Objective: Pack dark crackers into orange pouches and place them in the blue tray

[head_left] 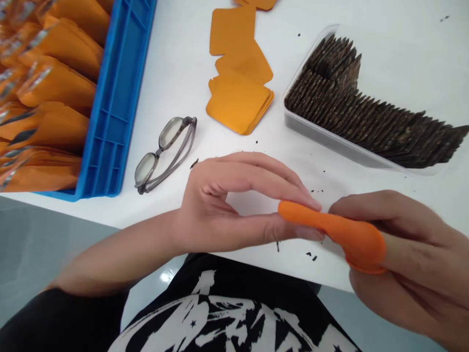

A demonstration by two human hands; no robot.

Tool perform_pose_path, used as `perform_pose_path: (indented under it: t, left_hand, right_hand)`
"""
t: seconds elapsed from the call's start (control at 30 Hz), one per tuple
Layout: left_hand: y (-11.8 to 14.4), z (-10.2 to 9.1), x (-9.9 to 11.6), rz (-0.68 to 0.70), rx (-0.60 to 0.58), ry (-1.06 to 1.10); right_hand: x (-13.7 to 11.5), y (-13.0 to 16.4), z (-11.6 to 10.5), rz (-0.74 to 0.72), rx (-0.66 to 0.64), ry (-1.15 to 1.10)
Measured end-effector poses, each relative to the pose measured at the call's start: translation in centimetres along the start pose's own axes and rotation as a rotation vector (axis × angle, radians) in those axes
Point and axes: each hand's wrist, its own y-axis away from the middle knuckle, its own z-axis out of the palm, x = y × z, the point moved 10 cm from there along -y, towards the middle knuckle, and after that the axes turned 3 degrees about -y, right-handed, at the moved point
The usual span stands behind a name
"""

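My left hand (227, 200) pinches the loose tip of an orange rubber finger cot (337, 232) between thumb and fingers, just above the white table's near edge (256, 254). The cot's wide rolled end sits over a finger of my right hand (410, 264), which is curled at the lower right. The cot is stretched between the two hands. My right hand holds nothing else that I can see.
A clear tray (315, 129) of dark brown square pieces stands at the right. Flat orange pouches (238, 100) lie in a loose stack at centre back. Grey glasses (164, 151) lie beside a blue crate (117, 102) of filled orange pouches. Dark crumbs dot the table.
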Motion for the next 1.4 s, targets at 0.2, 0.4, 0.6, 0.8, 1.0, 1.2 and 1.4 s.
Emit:
perform_pose_path:
  t: [0.2,0.4,0.6,0.8,1.0,1.2,1.4]
  left_hand:
    - [0.3,-1.0,-2.3,-0.228,0.18,-0.058]
    - [0.4,-0.6,-2.5,-0.269,0.193,-0.081]
    - [1.7,-0.5,-2.0,-0.181,0.181,-0.063]
    - [1.0,0.3,-0.9,0.034,0.029,-0.252]
    - [0.7,0.1,0.0,0.089,0.053,-0.283]
    - [0.4,1.1,0.3,0.194,-0.062,-0.249]
    - [0.3,1.4,0.3,0.194,-0.073,-0.344]
  right_hand:
    - [0.0,-1.4,-0.8,0.061,0.053,0.068]
    - [-0.8,-2.2,-0.6,-0.017,0.068,-0.012]
    - [-0.7,-2.8,0.3,-0.027,0.024,-0.053]
    - [0.6,-2.5,0.5,0.04,0.055,-0.058]
    - [0.0,-2.7,0.6,0.006,0.014,-0.058]
    - [0.1,-2.5,0.7,0.002,0.019,-0.109]
    - [0.8,-2.4,0.8,-0.003,0.022,-0.104]
